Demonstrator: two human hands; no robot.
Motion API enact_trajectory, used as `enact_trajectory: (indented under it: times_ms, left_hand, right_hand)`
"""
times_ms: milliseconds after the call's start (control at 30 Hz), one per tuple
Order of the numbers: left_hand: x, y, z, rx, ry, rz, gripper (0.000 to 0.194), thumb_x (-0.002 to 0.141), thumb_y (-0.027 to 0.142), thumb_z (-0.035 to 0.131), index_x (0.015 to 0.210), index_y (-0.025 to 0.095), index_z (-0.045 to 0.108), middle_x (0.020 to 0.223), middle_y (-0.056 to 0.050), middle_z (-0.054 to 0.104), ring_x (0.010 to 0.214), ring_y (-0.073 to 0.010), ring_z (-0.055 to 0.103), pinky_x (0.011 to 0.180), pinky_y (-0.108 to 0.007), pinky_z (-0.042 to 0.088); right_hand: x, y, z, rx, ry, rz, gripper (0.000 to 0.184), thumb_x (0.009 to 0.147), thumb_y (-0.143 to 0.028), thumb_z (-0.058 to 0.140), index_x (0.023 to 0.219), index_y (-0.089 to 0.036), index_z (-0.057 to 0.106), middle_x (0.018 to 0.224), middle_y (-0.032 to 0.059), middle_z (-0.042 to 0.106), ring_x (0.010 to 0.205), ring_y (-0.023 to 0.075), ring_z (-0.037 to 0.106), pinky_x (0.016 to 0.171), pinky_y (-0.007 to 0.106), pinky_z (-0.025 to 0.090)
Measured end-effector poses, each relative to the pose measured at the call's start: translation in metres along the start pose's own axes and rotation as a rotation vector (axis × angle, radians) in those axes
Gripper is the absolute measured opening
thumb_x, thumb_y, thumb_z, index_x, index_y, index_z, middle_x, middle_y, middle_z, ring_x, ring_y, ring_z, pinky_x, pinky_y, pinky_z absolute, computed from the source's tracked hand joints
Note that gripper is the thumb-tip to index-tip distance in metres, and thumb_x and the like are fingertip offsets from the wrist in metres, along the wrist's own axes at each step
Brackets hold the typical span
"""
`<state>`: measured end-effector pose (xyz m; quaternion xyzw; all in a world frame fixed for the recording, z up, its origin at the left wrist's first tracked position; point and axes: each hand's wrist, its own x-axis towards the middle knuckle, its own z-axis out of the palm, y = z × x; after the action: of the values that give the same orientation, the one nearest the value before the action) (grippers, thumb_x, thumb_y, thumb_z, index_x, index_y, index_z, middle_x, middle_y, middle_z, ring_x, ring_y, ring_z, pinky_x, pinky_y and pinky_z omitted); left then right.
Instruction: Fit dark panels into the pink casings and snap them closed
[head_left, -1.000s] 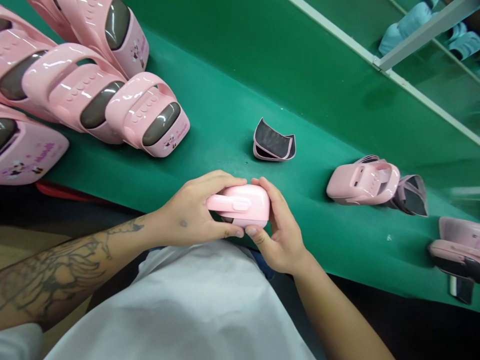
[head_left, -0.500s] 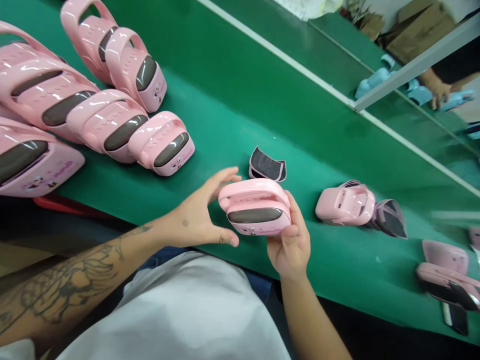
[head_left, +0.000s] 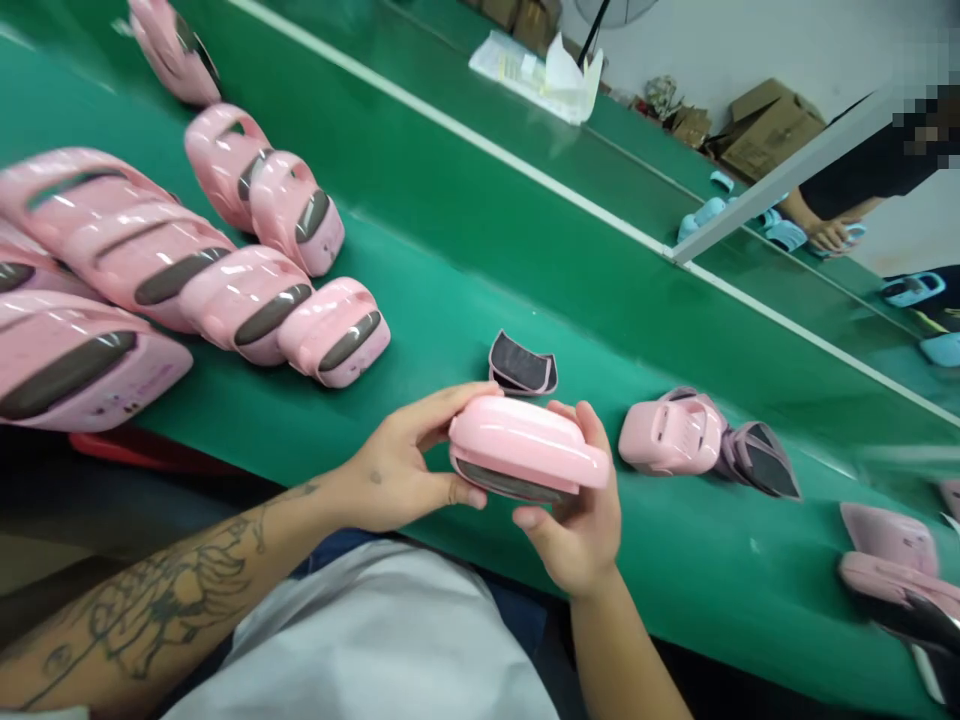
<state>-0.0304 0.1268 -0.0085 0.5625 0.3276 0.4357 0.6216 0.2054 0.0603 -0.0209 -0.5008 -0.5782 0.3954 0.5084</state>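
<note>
Above the near edge of the bench I hold a glossy pink plastic case [head_left: 525,440] with a loop handle and a dark window along its lower side. My left hand [head_left: 409,460] closes on its left end, thumb below and fingers on the far side. My right hand [head_left: 581,530] grips the right end, with its fingers behind and the thumb in front. Just beyond the case lies a curved dark pad [head_left: 523,363] with pink edging. Farther right, a similar pink case [head_left: 667,435] rests beside stacked dark pads [head_left: 765,460].
Several pink cases [head_left: 247,300] stand in rows at the left of the green bench [head_left: 442,300]. More pink parts [head_left: 892,540] lie at the far right. Behind a white rail [head_left: 450,120], a person's hand [head_left: 831,237] is at light-blue parts [head_left: 784,235].
The case has turned in my hands, its handle side now facing up and its window tipped down. My left hand has moved from beside it onto its left end. The view has shifted.
</note>
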Motion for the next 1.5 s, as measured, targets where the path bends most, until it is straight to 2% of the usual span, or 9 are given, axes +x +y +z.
enact_trajectory:
  times_ms: [133,233,300,400,533,800,1000,1233,1500]
  left_hand:
    - [0.022,0.011,0.003,0.024,0.025,0.025,0.096,0.080,0.034,0.098,0.166,0.027,0.055,0.169,-0.016,0.058,0.151,-0.0385,0.062,0.124,-0.052,0.056]
    - [0.054,0.007,0.007,0.305,0.150,0.138,0.077,0.098,0.038,0.079,0.168,0.024,0.049,0.167,-0.017,0.059,0.150,-0.0351,0.064,0.125,-0.053,0.056]
    - [0.072,-0.006,0.008,0.606,0.208,0.268,0.055,0.100,0.033,0.071,0.153,0.020,0.063,0.158,-0.018,0.066,0.147,-0.0352,0.065,0.125,-0.055,0.055]
    - [0.085,-0.035,0.008,0.816,0.218,0.433,0.040,0.097,0.025,0.065,0.135,0.017,0.072,0.152,-0.021,0.070,0.143,-0.0375,0.067,0.126,-0.060,0.053]
    - [0.085,-0.065,0.000,0.880,0.238,0.481,0.047,0.098,0.025,0.062,0.143,0.016,0.065,0.159,-0.022,0.064,0.151,-0.0369,0.061,0.131,-0.059,0.047]
    - [0.099,-0.075,-0.008,0.716,0.272,0.222,0.052,0.098,0.025,0.061,0.149,0.016,0.060,0.154,-0.020,0.065,0.148,-0.0363,0.062,0.126,-0.057,0.051]
    - [0.106,-0.065,-0.002,0.595,0.334,0.081,0.043,0.090,0.038,0.070,0.129,0.021,0.076,0.118,-0.010,0.078,0.112,-0.0309,0.075,0.107,-0.051,0.060]
    - [0.131,-0.062,-0.006,0.201,0.510,-0.160,0.046,0.074,0.046,0.077,0.108,0.014,0.077,0.077,-0.005,0.073,0.058,-0.0180,0.061,0.054,-0.032,0.051]
    - [0.120,-0.026,-0.012,-0.204,0.525,-0.251,0.055,0.058,0.043,0.095,0.101,0.014,0.076,0.075,-0.002,0.071,0.061,-0.0146,0.062,0.050,-0.025,0.051]
  right_hand:
    - [0.038,-0.004,-0.013,-0.231,0.193,-0.052,0.077,0.076,-0.052,0.098,0.142,-0.024,0.069,0.143,0.0152,0.073,0.130,0.0414,0.071,0.109,0.055,0.061]
    - [0.109,-0.004,-0.018,-0.229,0.284,-0.062,0.060,0.082,-0.039,0.094,0.135,-0.019,0.073,0.130,0.0136,0.079,0.124,0.0387,0.074,0.105,0.051,0.063]
    - [0.167,0.000,-0.016,-0.262,0.482,0.177,0.058,0.081,-0.036,0.092,0.133,-0.019,0.072,0.124,0.0091,0.080,0.118,0.0333,0.077,0.103,0.047,0.064]
    - [0.239,0.019,-0.013,-0.326,0.697,0.350,0.069,0.083,-0.032,0.094,0.142,-0.012,0.064,0.139,0.0177,0.072,0.124,0.0351,0.072,0.107,0.055,0.062]
    - [0.279,0.052,-0.018,-0.410,0.825,0.464,0.045,0.105,-0.041,0.076,0.143,-0.020,0.066,0.149,0.0124,0.066,0.130,0.0304,0.069,0.109,0.055,0.062]
    - [0.248,0.063,-0.039,-0.493,0.746,0.286,0.048,0.103,-0.040,0.077,0.145,-0.020,0.065,0.151,0.0129,0.066,0.130,0.0304,0.069,0.112,0.055,0.059]
    - [0.163,0.052,-0.029,-0.333,0.492,0.139,0.033,0.095,-0.048,0.066,0.103,-0.019,0.080,0.097,0.0085,0.081,0.089,0.0255,0.072,0.091,0.043,0.059]
    - [0.133,0.048,-0.013,-0.152,0.479,0.151,0.033,0.092,-0.051,0.066,0.101,-0.021,0.079,0.097,0.0071,0.080,0.088,0.0241,0.072,0.089,0.041,0.058]
    - [0.123,0.027,0.010,0.409,0.299,0.339,0.051,0.088,-0.063,0.078,0.118,-0.023,0.071,0.088,0.0004,0.070,0.065,0.0149,0.063,0.054,0.028,0.051]
